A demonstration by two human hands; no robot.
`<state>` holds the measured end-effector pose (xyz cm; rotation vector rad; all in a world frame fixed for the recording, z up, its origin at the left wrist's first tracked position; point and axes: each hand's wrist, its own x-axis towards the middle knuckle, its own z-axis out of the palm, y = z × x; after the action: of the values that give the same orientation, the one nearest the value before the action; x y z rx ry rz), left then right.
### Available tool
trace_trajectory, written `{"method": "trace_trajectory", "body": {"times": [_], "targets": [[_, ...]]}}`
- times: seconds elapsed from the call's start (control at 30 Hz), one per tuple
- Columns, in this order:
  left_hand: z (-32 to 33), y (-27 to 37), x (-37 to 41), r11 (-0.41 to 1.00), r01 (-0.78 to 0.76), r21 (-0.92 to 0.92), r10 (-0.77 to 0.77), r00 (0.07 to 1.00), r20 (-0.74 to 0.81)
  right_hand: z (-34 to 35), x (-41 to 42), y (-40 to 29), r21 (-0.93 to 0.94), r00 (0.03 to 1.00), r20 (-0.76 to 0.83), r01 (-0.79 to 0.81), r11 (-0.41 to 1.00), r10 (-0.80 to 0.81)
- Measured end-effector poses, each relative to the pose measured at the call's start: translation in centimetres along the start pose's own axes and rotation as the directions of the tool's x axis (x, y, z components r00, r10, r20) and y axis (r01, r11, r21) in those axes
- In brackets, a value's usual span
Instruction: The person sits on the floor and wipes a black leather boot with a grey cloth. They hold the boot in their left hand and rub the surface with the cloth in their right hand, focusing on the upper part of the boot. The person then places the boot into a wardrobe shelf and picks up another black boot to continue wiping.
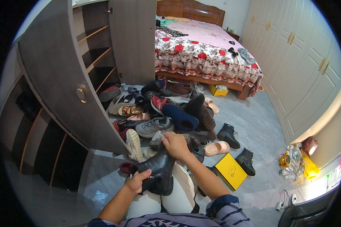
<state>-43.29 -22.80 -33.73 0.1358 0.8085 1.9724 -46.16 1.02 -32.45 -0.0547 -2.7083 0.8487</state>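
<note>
A black leather ankle boot [158, 172] with a small metal fitting on its side is held tilted above my lap. My left hand [137, 181] grips it at the lower left, thumb on top. At the boot's upper end is my right hand [175, 145], its fingers closed on a wad of crumpled grey material [158, 138], cloth or paper. Just beyond lies a heap of mixed shoes, with a grey sneaker [155, 126] and a navy slipper [180, 117] near the front. A white-soled shoe [134, 145] leans against the cabinet door [59, 76].
A yellow shoebox lid or box [231, 171] lies right of my knees, by black lace-up boots [246, 161] and a pink slipper [216, 148]. Open cabinet shelves [98, 59] stand left. A bed [199, 51] is behind the heap; plastic bottles [294, 161] gather at right.
</note>
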Motion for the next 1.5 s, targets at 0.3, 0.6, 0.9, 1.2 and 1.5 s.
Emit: {"method": "trace_trajectory", "body": {"times": [0.3,0.6,0.9,1.2,1.5], "targets": [[-0.5,-0.3,0.1,1.0,-0.002,-0.026,0.001,0.999,-0.053,0.8,1.8,0.7,0.125,0.994,0.034,-0.105,0.987,0.101],[0.3,0.0,0.3,1.0,-0.011,-0.009,0.011,0.999,-0.042,1.7,-3.9,-0.1,0.085,0.98,-0.178,0.101,0.991,-0.085],[-1.1,-0.2,0.4,0.991,0.007,-0.131,-0.003,1.0,0.025,1.9,-9.7,-4.4,0.177,0.975,-0.159,0.18,0.968,-0.153],[-2.3,-0.5,0.2,0.984,-0.017,-0.176,0.034,0.995,0.098,1.2,-11.3,-6.3,0.117,0.941,-0.046,0.337,0.934,-0.334],[-1.1,-0.4,0.1,0.997,-0.006,-0.071,0.01,0.998,0.065,0.2,-5.8,-4.3,-0.063,0.938,0.042,0.347,0.936,-0.345]]}}
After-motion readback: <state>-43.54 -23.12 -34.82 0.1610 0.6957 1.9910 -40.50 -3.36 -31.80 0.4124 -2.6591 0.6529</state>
